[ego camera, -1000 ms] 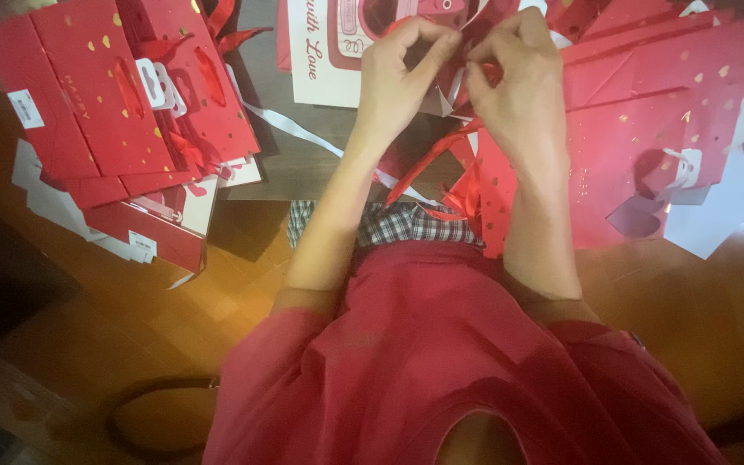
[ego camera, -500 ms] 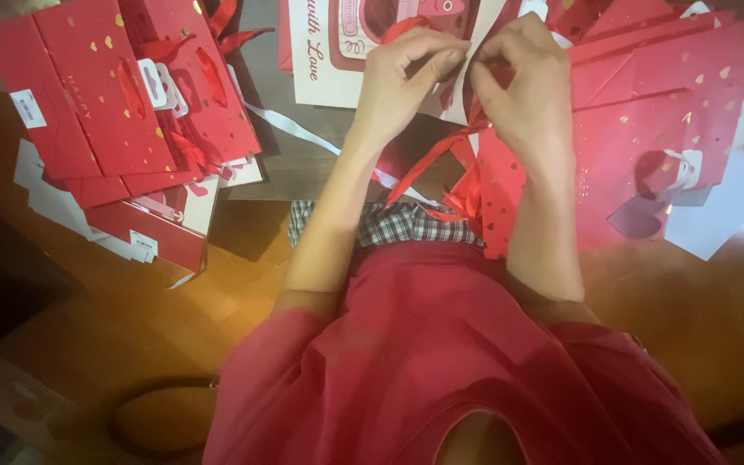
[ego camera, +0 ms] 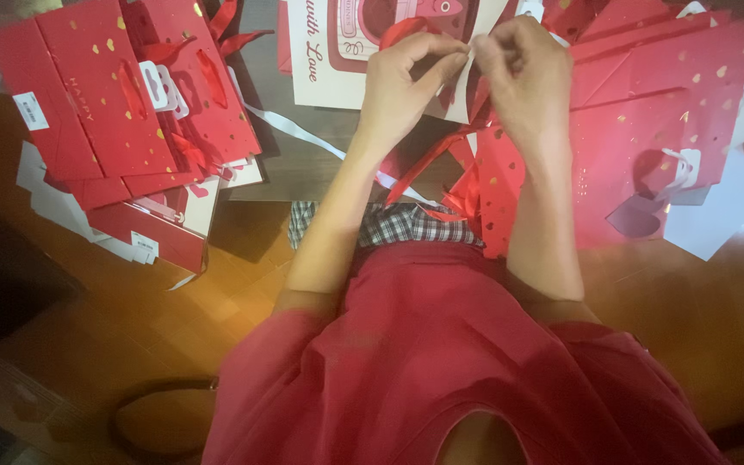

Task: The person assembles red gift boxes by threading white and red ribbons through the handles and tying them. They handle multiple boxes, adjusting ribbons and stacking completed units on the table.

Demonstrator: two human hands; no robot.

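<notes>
Pinching with both hands, your left hand [ego camera: 406,77] and right hand [ego camera: 523,73] press fingertips together on the white bag [ego camera: 320,69] at its near right edge, where a red ribbon [ego camera: 428,159] hangs toward you. That bag lies far centre on the wooden floor [ego camera: 217,310]. A stack of red bags [ego camera: 114,120] sits at left. More red bags [ego camera: 665,129] lie at right, just beside your right forearm.

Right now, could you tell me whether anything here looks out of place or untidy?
Nothing looks damaged. The red gift bags at left lie in a loose, askew heap, and a white ribbon trails across the floor beside the left hand.
</notes>
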